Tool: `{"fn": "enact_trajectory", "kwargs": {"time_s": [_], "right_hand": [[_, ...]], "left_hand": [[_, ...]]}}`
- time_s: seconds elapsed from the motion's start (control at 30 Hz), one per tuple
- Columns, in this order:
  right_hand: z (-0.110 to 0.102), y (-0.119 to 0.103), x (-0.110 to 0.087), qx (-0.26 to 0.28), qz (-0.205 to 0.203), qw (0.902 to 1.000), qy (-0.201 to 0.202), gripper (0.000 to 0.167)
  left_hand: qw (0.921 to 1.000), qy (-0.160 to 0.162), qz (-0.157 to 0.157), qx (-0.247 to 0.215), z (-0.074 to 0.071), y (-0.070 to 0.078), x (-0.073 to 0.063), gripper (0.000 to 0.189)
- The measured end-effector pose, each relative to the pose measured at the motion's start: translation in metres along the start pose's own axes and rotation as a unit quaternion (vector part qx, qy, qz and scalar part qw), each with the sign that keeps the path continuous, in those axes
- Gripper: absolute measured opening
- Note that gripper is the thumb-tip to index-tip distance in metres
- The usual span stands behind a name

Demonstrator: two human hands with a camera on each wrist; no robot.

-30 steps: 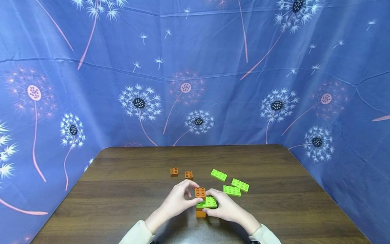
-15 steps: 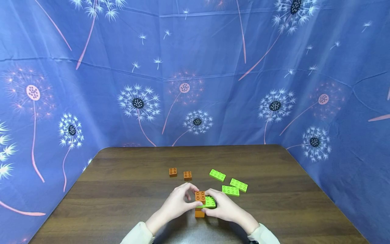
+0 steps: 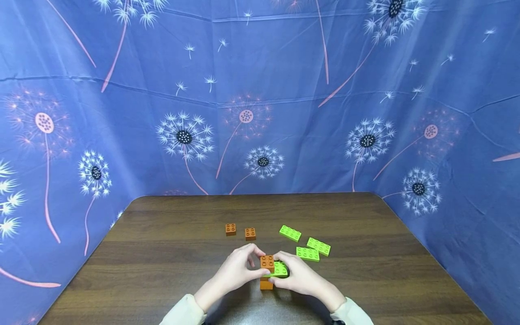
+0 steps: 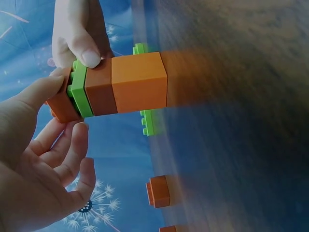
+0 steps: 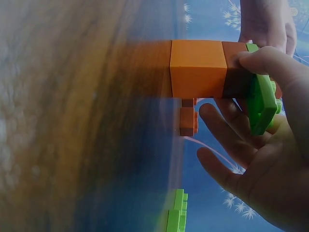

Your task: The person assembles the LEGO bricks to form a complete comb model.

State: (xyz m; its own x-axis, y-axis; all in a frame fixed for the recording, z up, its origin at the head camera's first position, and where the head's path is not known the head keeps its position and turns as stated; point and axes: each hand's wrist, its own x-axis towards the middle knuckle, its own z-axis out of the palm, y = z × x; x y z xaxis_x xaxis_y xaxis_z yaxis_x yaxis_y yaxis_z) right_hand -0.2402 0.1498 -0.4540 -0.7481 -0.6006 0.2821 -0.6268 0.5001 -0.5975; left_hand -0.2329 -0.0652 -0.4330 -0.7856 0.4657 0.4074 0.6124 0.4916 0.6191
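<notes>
Stack [image 3: 266, 284] stands on table [image 3: 162, 243], left hand [image 3: 237, 269] pinching top brick [image 3: 267, 263] over green plate [image 3: 280, 269], right hand [image 3: 298, 274] gripping the lower brick [image 4: 101, 92], tho can't really tell if top brick's seated

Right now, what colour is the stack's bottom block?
The bottom block is orange, clearest in the left wrist view.
</notes>
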Motion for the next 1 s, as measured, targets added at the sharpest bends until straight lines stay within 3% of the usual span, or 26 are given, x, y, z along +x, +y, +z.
{"fn": "enact_trajectory", "kwargs": {"time_s": [0.5, 0.73, 1.0], "right_hand": [[0.0007, 0.0011, 0.0000, 0.001, -0.011, 0.9999, 0.005, 0.032], [0.0014, -0.0010, -0.0005, -0.002, -0.016, 0.9998, 0.008, 0.032], [0.0014, -0.0009, -0.0005, -0.010, -0.011, 0.9999, 0.010, 0.031]], "left_hand": [[0.9992, -0.012, 0.027, 0.028, 0.0008, -0.0010, 0.0011, 0.033], [0.9989, -0.022, 0.007, 0.040, 0.0006, 0.0014, -0.0001, 0.035], [0.9984, 0.011, 0.026, 0.049, 0.0025, 0.0029, 0.0025, 0.041]]}}
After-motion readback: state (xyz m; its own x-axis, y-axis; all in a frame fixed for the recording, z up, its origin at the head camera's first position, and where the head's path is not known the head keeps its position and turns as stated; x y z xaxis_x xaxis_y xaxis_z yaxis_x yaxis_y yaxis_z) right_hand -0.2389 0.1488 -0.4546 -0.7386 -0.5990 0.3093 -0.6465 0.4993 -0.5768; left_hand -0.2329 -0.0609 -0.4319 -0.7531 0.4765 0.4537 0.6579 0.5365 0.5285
